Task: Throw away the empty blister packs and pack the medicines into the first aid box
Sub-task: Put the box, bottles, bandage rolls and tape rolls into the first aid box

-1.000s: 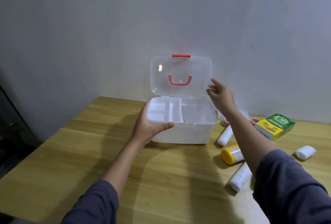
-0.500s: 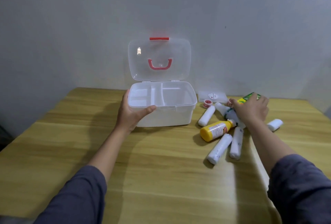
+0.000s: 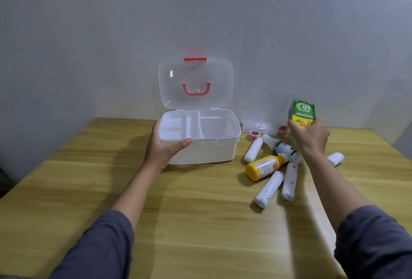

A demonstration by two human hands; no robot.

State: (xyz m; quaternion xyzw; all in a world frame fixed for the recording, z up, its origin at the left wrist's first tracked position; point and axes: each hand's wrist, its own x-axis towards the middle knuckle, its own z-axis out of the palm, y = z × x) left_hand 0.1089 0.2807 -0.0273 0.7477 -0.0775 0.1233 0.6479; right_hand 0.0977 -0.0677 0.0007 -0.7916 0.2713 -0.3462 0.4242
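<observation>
The white first aid box stands open at the table's far middle, its clear lid upright with a red handle. My left hand grips the box's front left corner. My right hand holds a green and yellow medicine carton lifted upright above the pile to the right of the box. Below it lie a yellow bottle, a white bottle with a green label and several white rolls.
A flat white case and two small red tape rolls lie against the wall behind the pile. One short white roll rests further right. The wooden table ends at the wall behind.
My right hand left the lid, reached down to the pile, closed on the green and yellow carton and raised it. My left hand kept its hold on the box.
</observation>
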